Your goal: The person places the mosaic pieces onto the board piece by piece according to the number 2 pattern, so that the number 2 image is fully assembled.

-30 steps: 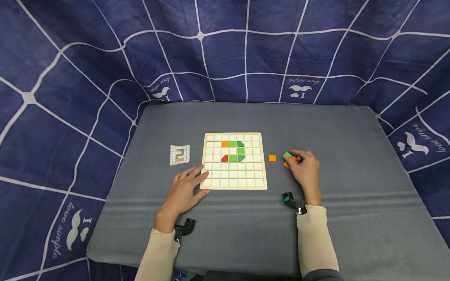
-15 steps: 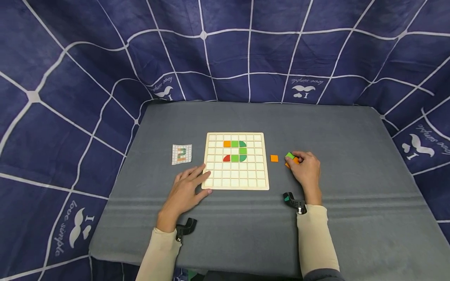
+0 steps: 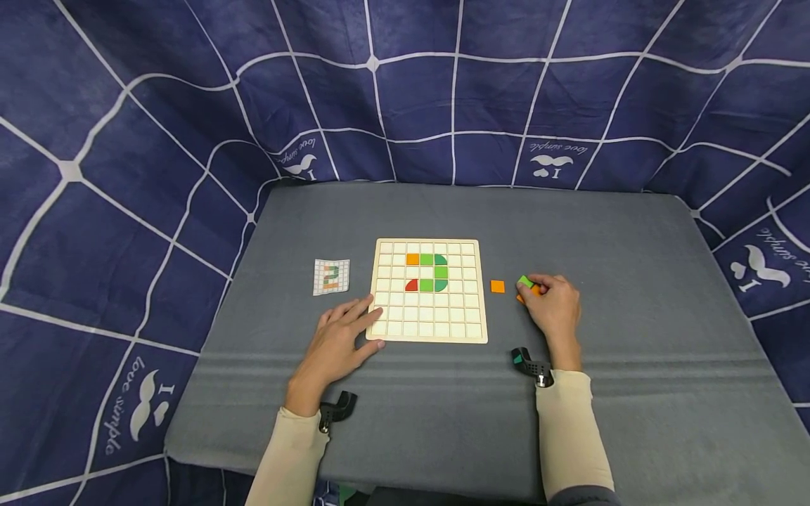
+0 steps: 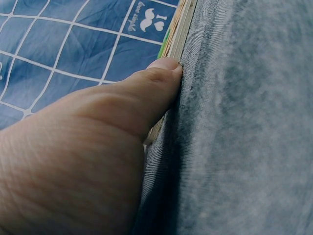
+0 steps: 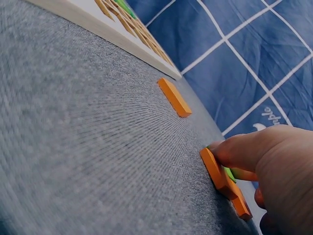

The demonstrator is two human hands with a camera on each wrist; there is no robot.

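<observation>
A pale wooden grid board [image 3: 427,327] lies mid-table. Set in its cells are an orange square [image 3: 413,259], several green squares [image 3: 441,272], dark green quarter-rounds [image 3: 441,285] and a red quarter-round [image 3: 412,285]. My left hand [image 3: 337,344] rests at its near-left corner, fingers spread over the rim and thumb against the front edge. To the right of the board, my right hand [image 3: 553,309] pinches a green square tile [image 3: 525,281] between thumb and fingers, close over orange tiles [image 5: 215,171]. These orange tiles are partly hidden by the hand.
A single orange tile [image 3: 498,287] lies between the board and my right hand. Left of the board is a small paper card [image 3: 331,277] printed with a coloured grid figure. Grey cloth [image 3: 430,414] covers the table, and a blue checked curtain [image 3: 418,98] surrounds it.
The head view has shifted a little, so everything sits slightly further right in it. Both hands stay at nearly the same places on the table.
</observation>
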